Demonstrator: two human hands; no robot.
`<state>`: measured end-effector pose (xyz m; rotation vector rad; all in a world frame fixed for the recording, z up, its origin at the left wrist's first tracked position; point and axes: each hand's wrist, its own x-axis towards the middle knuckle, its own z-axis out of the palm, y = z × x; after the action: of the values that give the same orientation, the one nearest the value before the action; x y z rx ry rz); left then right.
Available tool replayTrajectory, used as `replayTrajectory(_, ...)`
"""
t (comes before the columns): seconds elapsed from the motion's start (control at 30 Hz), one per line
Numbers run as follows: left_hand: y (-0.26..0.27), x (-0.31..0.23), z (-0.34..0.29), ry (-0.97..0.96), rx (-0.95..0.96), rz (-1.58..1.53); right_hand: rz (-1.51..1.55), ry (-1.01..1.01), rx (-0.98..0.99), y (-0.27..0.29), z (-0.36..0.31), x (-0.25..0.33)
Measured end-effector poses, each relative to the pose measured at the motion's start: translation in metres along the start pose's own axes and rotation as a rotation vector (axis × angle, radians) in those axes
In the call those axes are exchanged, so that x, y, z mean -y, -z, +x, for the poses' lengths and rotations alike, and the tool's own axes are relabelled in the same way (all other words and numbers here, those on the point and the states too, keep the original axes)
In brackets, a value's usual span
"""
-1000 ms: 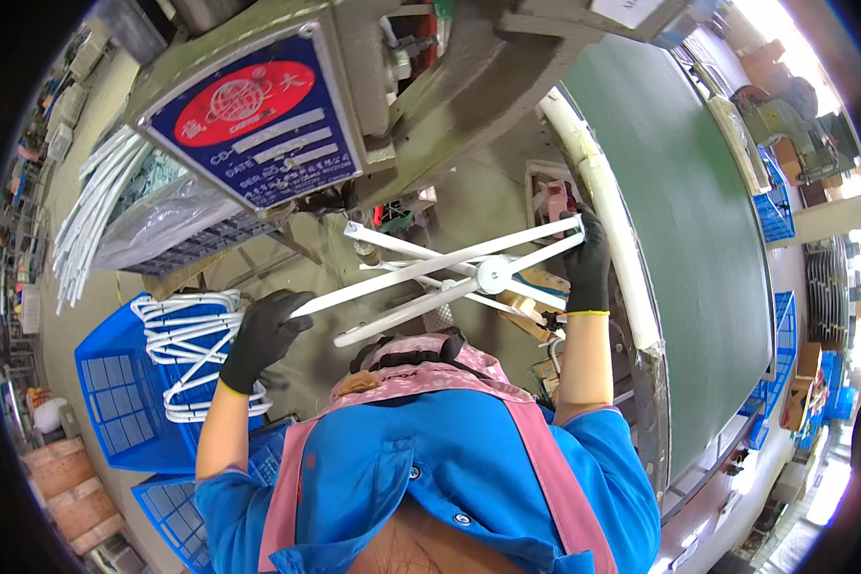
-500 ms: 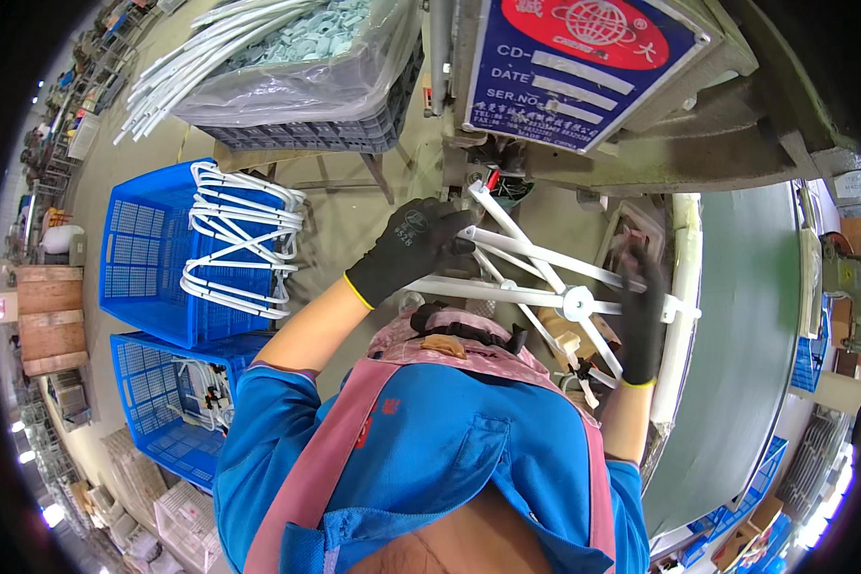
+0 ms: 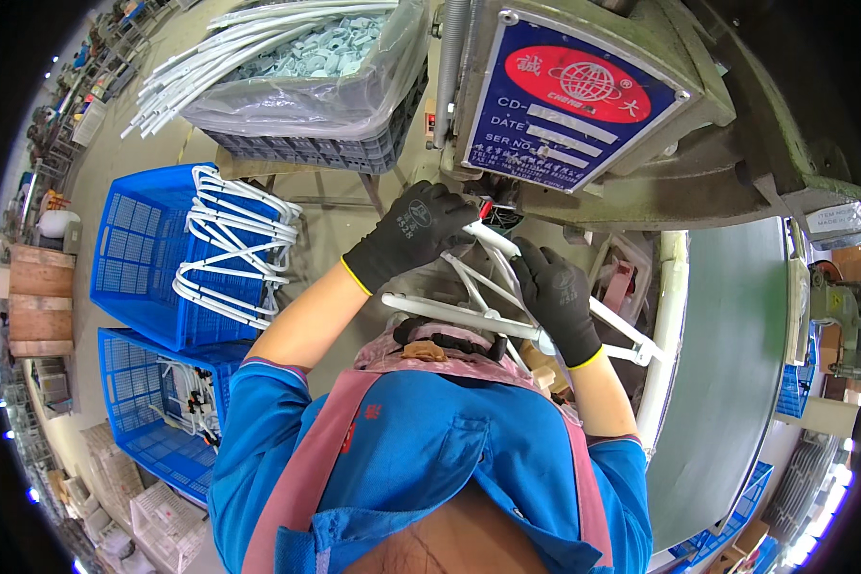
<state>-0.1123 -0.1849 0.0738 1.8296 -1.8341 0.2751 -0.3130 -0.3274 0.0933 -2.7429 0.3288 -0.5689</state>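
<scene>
A frame of white metal tubes (image 3: 440,308), crossed and joined by white round fittings, is held in front of my body. My left hand (image 3: 419,231), in a black glove with a yellow cuff, has its fingers closed round the upper tube end. That end sits just below a small red-tipped part (image 3: 485,209) under the machine (image 3: 603,196); whether they touch I cannot tell. My right hand (image 3: 557,298), gloved the same way, grips the frame's tubes farther right and nearer me. It covers part of the joint there.
Blue plastic crates (image 3: 115,258) stand at my left, with bent white tube frames (image 3: 234,244) on the upper one. Beyond is a lined grey crate (image 3: 306,151) of small pale fittings and long white tubes. A green-topped surface (image 3: 727,344) runs along my right.
My right hand has moved left and inward along the frame and closed on its tubes. The frame has turned and shifted, its upper end now close under the machine. My left hand has moved slightly.
</scene>
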Motion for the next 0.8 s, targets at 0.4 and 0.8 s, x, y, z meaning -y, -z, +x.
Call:
replayTrajectory(0.4, -0.021, 0.026, 0.003, 0.001, -0.007, -0.304, 0.054, -0.192, 0.292, 0.002, 0.013, -0.011)
replayTrajectory(0.8, -0.013, 0.037, 0.01, 0.082, 0.191, -0.649, 0.003, -0.098, 0.131, 0.0, -0.008, -0.003)
